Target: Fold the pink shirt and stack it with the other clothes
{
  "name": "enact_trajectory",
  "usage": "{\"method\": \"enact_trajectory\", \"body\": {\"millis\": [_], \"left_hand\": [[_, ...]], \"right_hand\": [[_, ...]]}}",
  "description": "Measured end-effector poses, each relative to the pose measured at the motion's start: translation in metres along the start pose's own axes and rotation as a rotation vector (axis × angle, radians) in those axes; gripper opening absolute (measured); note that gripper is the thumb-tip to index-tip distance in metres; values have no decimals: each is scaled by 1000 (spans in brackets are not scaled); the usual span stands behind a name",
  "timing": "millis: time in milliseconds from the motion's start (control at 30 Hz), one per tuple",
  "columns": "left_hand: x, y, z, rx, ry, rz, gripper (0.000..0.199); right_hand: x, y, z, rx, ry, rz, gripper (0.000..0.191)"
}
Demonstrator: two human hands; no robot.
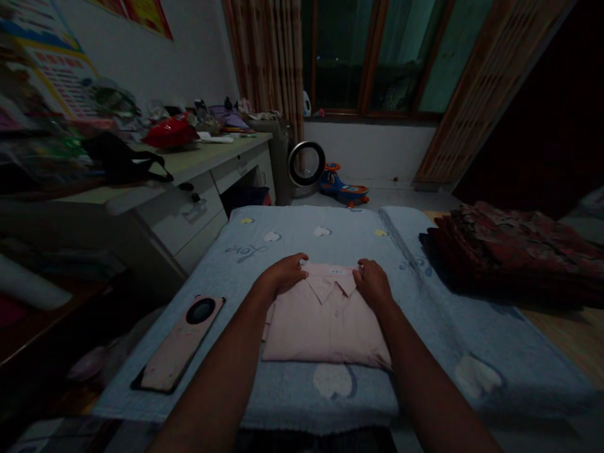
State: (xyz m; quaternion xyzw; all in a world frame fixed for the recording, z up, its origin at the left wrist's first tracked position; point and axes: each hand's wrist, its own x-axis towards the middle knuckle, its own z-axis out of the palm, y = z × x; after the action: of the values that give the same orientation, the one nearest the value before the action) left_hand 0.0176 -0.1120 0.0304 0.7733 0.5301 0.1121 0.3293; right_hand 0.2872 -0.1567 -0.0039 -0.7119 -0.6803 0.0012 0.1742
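A pale pink collared shirt point(325, 324) lies folded into a rectangle on a light blue blanket point(292, 402), its collar at the far edge. My left hand point(285, 272) pinches the far left corner near the collar, thumb on top of the cloth. At the far right corner, my right hand point(374, 282) grips the shirt beside the collar in the same way. Some fingertips are hidden behind the cloth. Left of my left forearm, a phone point(182, 346) in a pinkish case lies face down on the blanket.
A stack of folded dark red patterned cloth point(514, 251) sits at the right. On the left stands a desk point(193, 160) crowded with a red bag point(172, 132) and other items. Beyond the blanket are a blue ride-on toy point(342, 185) and a round-framed object point(306, 163).
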Motion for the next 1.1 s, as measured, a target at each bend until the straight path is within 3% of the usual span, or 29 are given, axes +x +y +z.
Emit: {"method": "enact_trajectory", "body": {"millis": [100,200,300,367,467,533,633,733,933,1100], "left_hand": [[-3,-2,0,-5,16,-5,53],[-9,-8,-5,-69,9,-5,57],[-16,-12,-11,-97,9,15,59],[-18,-11,-11,-92,64,31,56],[-17,-7,-1,-73,228,54,46],[-16,-6,7,-51,300,41,39],[-16,-10,16,-24,308,2,34],[-17,-16,19,-33,281,5,28],[-16,-18,19,-85,288,28,12],[-13,-15,19,-179,352,17,10]], "right_hand": [[1,0,-5,-19,-75,29,35],[0,-7,-24,-88,-137,56,39],[-6,-28,-48,-129,-60,25,40],[-13,-51,-57,-49,-25,-114,39],[-26,-86,-46,141,-131,-435,36],[-35,-101,-28,179,-136,-517,37],[-44,-106,-3,135,-141,-488,42],[-46,-101,8,120,-155,-452,46],[-43,-97,9,142,-145,-453,48],[-46,-96,6,204,-33,-458,50]]}}
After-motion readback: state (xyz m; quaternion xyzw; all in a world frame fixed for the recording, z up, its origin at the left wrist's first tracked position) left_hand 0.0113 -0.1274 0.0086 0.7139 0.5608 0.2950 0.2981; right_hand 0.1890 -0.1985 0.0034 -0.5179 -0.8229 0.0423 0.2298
